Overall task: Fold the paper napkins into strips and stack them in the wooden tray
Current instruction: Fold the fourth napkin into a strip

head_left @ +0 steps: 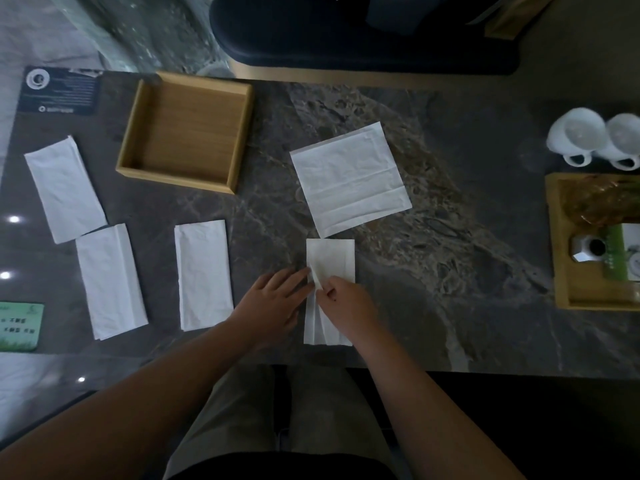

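Dark marble table (450,237): the wooden tray (136,133) near its far left corner holds nothing. Three folded strips (202,275) wait left. At the near edge, my left hand (273,303) and right hand (346,306) have their fingers pinched on a half-folded napkin (330,258); one unfolded napkin (349,178) remains.

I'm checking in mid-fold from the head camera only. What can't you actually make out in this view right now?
- Napkin being folded: the left hand and right hand cover its middle, so the fold there is hidden.
- Second wooden tray: cut off by the right edge, its contents dim and unclear.
- Dark card and green card: the print is too small to read.
- Folded napkins at left: layer count can't be told.
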Demonstrator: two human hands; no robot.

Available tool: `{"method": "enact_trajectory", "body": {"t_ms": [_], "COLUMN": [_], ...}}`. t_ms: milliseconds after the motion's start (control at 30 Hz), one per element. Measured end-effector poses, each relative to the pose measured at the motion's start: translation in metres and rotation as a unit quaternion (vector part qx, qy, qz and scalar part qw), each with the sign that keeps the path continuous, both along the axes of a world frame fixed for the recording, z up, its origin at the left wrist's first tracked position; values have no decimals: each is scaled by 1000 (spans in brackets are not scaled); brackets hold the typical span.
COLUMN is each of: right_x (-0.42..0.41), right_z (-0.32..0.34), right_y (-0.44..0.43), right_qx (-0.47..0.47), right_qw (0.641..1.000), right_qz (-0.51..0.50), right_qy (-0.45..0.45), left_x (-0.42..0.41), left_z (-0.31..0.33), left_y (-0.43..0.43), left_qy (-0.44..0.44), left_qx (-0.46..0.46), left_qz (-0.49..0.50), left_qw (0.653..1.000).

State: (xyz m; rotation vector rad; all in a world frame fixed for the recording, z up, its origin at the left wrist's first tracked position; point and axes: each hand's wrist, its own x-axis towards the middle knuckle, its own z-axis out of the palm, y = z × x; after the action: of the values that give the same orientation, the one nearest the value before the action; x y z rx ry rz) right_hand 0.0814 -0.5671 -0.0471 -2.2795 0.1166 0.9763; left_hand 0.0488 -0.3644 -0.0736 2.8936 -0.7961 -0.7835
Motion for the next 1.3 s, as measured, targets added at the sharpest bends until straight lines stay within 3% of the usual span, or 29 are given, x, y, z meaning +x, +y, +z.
{"method": "enact_trajectory", "body": {"t_ms": [300,467,633,900,1133,1300], "right_x": [3,4,3,3,-4,-6], "right_z": [-1,2,3,7,-4,-13], "right_y": [1,0,2,3,-21,-28], "right_qx": [15,3,0,19,123,146], "right_qw": [1000,1000,1000,999,975,965], "right_qz": [2,-2,-9,22,-170,-202], "right_qy": [8,13,15,15,76,82], "left_x": [2,1,9,31,49,71], "left_z": [4,0,10,6,2,-3], "left_y": [-1,11,12,-26,-32,-51], "left_qy": [10,78,73,37,-8,-15], "left_qx": [-29,-113,-141,-104,-87,-97], "left_qz": [21,129,155,25,-26,-79], "left_qw": [999,982,975,994,996,992]}}
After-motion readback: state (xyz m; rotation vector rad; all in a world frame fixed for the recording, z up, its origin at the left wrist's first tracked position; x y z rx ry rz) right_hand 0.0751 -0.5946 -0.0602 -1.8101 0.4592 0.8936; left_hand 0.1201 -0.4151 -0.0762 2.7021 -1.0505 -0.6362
